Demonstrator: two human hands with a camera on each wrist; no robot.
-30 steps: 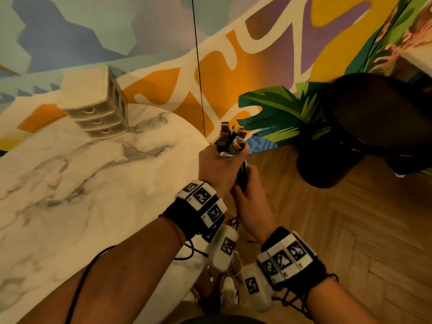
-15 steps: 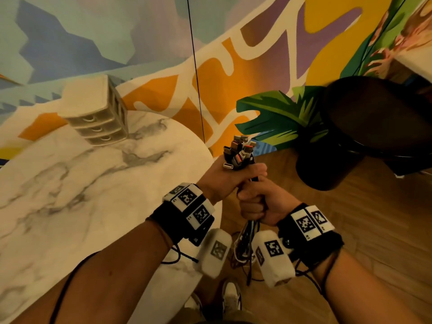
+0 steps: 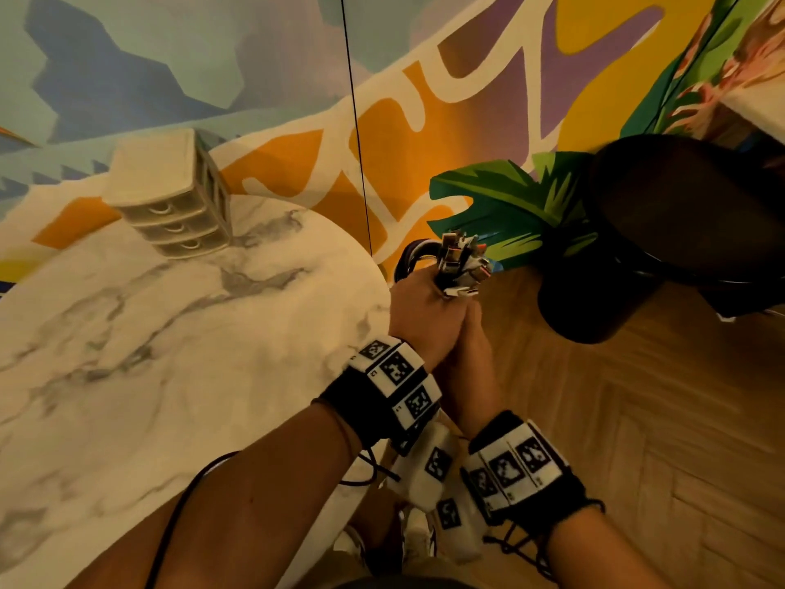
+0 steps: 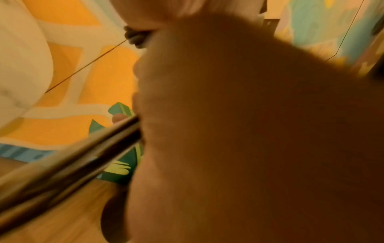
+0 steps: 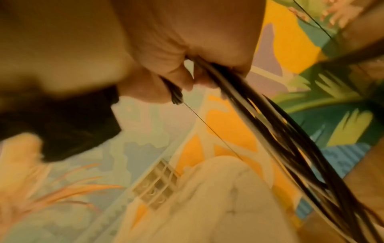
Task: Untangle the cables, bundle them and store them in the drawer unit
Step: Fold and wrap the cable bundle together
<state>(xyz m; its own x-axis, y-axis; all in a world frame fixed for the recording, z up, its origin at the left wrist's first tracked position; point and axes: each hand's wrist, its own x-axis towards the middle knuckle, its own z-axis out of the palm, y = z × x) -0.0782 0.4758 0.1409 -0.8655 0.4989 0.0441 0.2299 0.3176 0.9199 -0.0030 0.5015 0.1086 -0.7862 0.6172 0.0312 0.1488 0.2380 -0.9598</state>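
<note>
Head view: my left hand point(image 3: 418, 306) grips the cables point(image 3: 461, 265) beyond the table point(image 3: 178, 333) edge; right hand point(image 3: 469, 354) clasps below; I advise even, tight coils

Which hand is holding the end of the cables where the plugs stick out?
The left hand: the plugs fan out just above its fist. The right hand sits lower, behind it, gripping the cables' strands.

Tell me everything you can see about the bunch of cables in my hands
The cables are dark, thin and gathered side by side into one bunch. Their plug ends, metal and pale with a touch of orange, stick up in a cluster above the left hand, which grips them. A dark loop arcs out beside that hand. Below, the strands run through the right hand, fanning out loosely. They hang off the table edge, touching nothing else.
</note>
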